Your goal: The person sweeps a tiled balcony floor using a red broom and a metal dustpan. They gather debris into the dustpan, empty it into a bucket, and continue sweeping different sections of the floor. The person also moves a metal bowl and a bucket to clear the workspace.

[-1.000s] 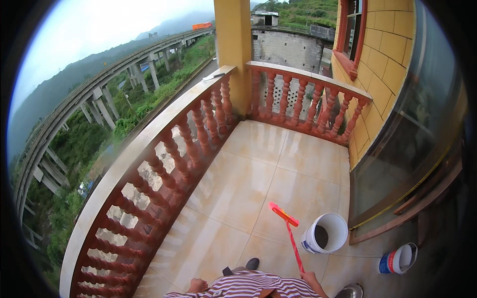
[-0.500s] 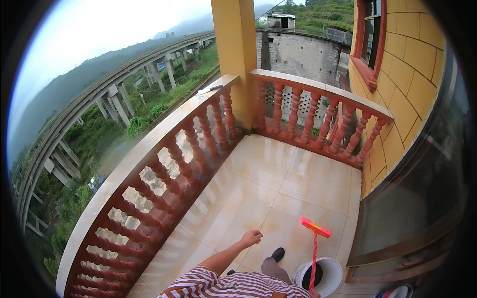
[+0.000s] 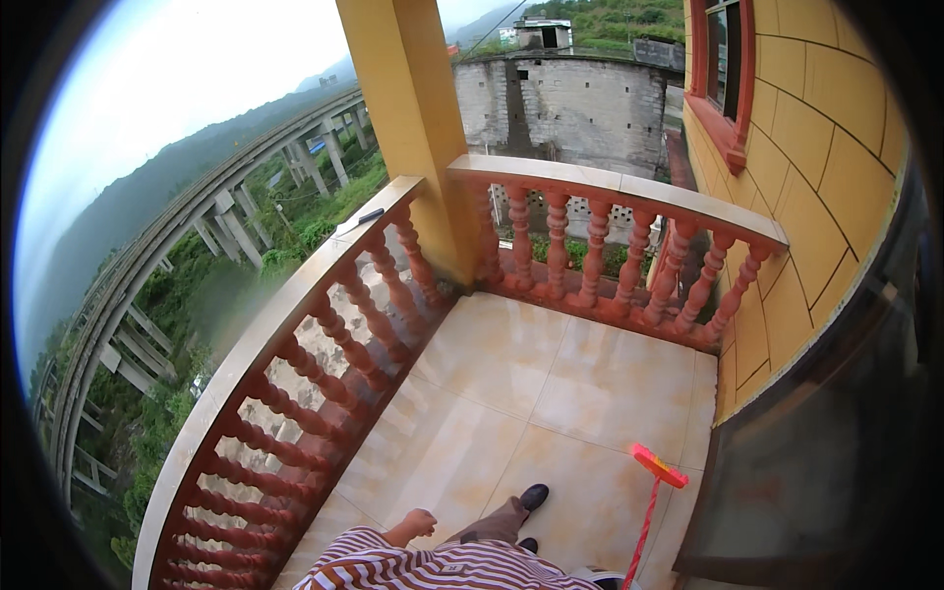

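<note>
My left hand (image 3: 421, 521) hangs low in front of my striped shirt, its fingers curled in with nothing visible in them. To the right, a long-handled cleaning tool (image 3: 643, 526) has a red patterned handle and a short pink-red bar head (image 3: 660, 465) with a yellow strip. Whether that head is a brush or a squeegee, I cannot make out. The head points away from me, over the tiles, and the handle runs down to the lower edge. My right hand is out of view. A sliver of the white bucket (image 3: 597, 575) shows beside the handle.
A pale-topped railing (image 3: 258, 339) with red balusters runs along the left; another railing (image 3: 629, 192) crosses the far end. A yellow pillar (image 3: 408, 128) stands at their corner. A dark-handled flat tool (image 3: 369, 216) lies on the left rail. Right is a yellow wall (image 3: 787, 197) and dark glass (image 3: 796, 492).
I have stepped forward; the far railing looks nearer and the bucket has mostly slipped out below. My left hand has drawn back lower and leftward. The red-handled tool has moved slightly right.
</note>
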A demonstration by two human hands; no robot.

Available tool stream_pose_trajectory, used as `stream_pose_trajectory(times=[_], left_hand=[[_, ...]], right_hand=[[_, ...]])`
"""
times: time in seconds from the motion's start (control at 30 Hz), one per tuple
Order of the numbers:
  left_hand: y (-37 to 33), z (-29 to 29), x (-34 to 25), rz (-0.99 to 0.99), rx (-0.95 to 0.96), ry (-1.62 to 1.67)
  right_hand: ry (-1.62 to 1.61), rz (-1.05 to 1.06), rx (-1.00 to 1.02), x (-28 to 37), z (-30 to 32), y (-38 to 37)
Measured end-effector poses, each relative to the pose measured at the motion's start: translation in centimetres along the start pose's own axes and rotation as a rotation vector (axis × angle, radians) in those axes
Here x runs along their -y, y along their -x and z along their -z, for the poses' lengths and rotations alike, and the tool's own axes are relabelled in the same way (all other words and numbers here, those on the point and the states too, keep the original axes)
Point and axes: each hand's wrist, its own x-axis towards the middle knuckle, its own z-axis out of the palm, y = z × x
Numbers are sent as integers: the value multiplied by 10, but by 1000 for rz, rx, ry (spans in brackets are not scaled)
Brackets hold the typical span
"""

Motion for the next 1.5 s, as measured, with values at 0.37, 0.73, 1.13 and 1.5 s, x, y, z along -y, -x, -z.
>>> stream_pose_trajectory(times=[0.37,0.73,1.13,1.5], left_hand=[[-71,-41,-338,-325,248,-21],[-42,-168,-474,-281,213,-133],[9,-215,-464,-196,148,-260],[-1,-214,-512,-206,166,-220]], right_hand=[[-276,-536,-53,71,90,-76],[-308,-520,90,-21,110,-188],[-874,-652,256,49,209,-444],[-869,-649,238,52,172,-536]])
